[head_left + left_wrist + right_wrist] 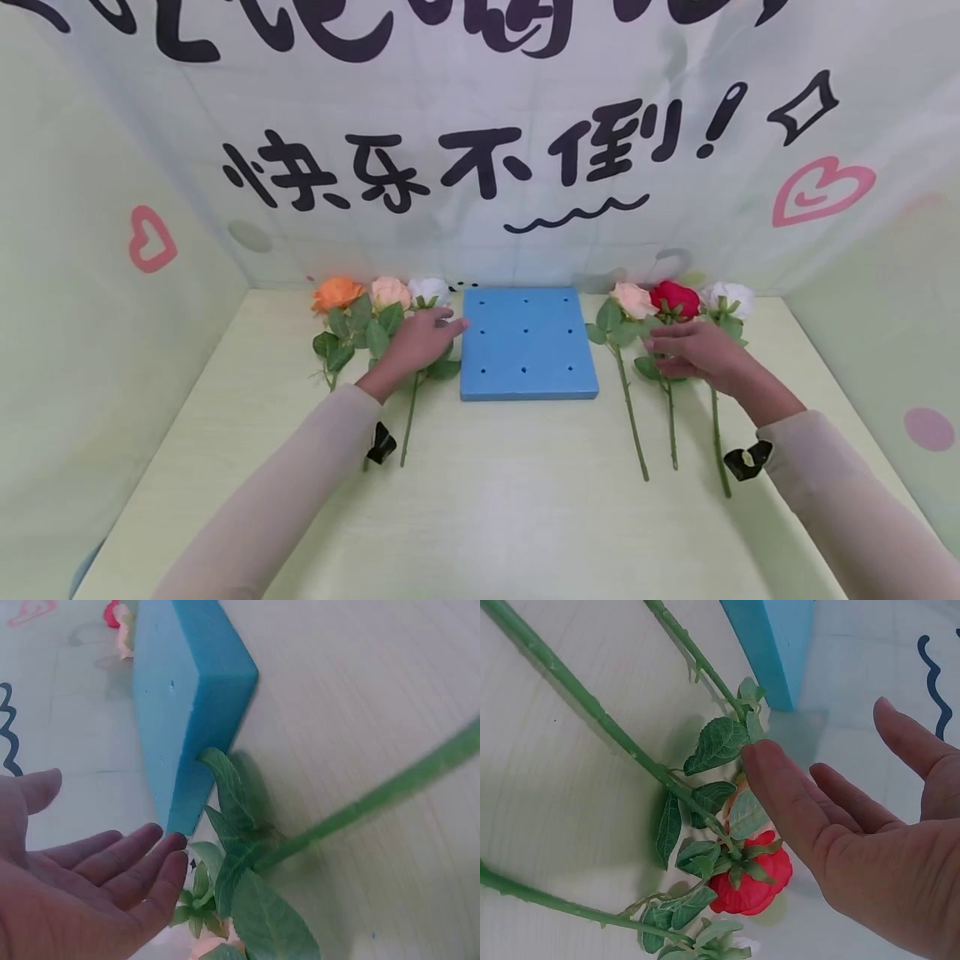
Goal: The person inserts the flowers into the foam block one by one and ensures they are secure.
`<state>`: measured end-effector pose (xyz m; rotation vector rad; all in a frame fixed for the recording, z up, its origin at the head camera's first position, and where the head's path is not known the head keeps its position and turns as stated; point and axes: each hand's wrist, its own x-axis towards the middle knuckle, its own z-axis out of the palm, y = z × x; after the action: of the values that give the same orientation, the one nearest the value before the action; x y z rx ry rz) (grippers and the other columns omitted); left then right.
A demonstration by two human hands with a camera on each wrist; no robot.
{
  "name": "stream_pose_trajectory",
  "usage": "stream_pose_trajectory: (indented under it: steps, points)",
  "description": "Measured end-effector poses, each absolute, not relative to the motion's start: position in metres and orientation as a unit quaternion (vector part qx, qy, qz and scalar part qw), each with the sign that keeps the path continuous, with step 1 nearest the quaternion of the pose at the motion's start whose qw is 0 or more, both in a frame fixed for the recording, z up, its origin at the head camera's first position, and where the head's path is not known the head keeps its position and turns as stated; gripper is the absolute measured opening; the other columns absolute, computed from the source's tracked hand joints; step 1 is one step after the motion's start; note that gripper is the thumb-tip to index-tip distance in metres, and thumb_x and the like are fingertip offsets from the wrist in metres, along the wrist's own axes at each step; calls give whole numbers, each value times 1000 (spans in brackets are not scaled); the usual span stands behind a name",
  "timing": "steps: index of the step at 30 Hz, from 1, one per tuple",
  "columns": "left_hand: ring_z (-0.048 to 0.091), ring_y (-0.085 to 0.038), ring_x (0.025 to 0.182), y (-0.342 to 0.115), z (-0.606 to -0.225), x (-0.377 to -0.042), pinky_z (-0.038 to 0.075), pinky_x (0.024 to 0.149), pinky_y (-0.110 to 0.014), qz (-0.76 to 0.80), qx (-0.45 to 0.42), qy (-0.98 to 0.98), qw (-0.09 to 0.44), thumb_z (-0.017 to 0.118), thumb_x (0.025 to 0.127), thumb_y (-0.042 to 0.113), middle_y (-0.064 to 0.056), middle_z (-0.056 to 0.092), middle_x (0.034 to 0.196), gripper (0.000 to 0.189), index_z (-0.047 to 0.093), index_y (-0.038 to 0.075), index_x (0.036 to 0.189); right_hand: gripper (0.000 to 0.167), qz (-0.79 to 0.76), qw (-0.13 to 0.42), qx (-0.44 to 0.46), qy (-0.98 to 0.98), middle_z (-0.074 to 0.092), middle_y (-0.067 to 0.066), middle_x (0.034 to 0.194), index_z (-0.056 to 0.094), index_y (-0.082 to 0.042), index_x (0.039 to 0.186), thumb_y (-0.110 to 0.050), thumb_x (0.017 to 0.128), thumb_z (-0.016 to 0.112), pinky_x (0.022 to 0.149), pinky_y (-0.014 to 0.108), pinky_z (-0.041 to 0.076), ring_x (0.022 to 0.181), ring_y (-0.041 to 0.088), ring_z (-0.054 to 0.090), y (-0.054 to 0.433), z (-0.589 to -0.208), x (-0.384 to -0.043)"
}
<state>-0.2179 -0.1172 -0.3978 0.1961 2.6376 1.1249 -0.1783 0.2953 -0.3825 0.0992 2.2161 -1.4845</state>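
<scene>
My left hand [422,340] hovers over the left group of artificial roses, by the white rose [429,292] and close to the blue board's left edge. Its fingers look loosely extended in the left wrist view, holding nothing. Above the right group is my right hand [701,352], near the red rose [751,877] and the white rose [727,300]; its fingers are spread and grip nothing. Between the hands lies the blue board [528,350], a thick slab with rows of small holes. An orange rose [337,294] and a pink rose [390,293] lie at left.
Another pink rose [632,301] lies right of the board, its stem [632,417] pointing toward me. A pale tabletop [495,500] carries everything. Printed cloth [480,242] hangs behind and at both sides. Black wrist pieces [748,461] sit at both cuffs.
</scene>
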Motion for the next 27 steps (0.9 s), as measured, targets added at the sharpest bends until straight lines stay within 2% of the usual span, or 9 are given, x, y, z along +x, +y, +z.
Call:
stream_pose_trajectory:
  steps: [4,6,9,14,20,27]
  points:
    - [51,-34,125,-116,-397,-223,48,100,-49,442,12,878,182,51,100,45,-15,49,143,62,43,3,145,71,-563,265,56,781,37,28,147,32,9,147,-31,97,62,96,40,52,111,26,64,297,-384,-182]
    - [54,-33,121,-116,-397,-225,51,97,-46,478,-21,854,204,53,99,42,-15,49,141,61,43,4,145,70,-572,275,64,770,44,27,142,32,10,146,-30,96,63,96,42,52,110,27,65,296,-384,-184]
    - [57,-32,114,-115,-396,-226,54,92,-42,520,-72,819,230,57,98,38,-16,52,135,62,40,4,146,67,-581,284,82,758,58,18,127,36,11,142,-28,95,65,95,44,52,103,26,68,296,-385,-186]
    - [62,-33,104,-112,-398,-229,58,85,-38,539,-117,796,249,61,96,33,-18,55,128,60,41,2,144,58,-584,289,106,751,69,11,110,44,10,134,-24,94,67,92,46,54,97,28,70,295,-387,-188]
    - [66,-33,95,-112,-402,-232,61,73,-35,550,-140,782,258,62,96,26,-20,57,127,58,42,1,143,57,-572,301,100,756,69,15,111,44,13,135,-20,94,65,88,45,56,89,28,72,290,-394,-189]
    - [67,-33,92,-108,-405,-230,61,73,-37,546,-140,779,274,61,96,23,-20,59,123,52,44,1,140,49,-562,318,101,757,70,14,104,51,12,128,-21,95,64,84,42,58,85,25,72,286,-405,-189]
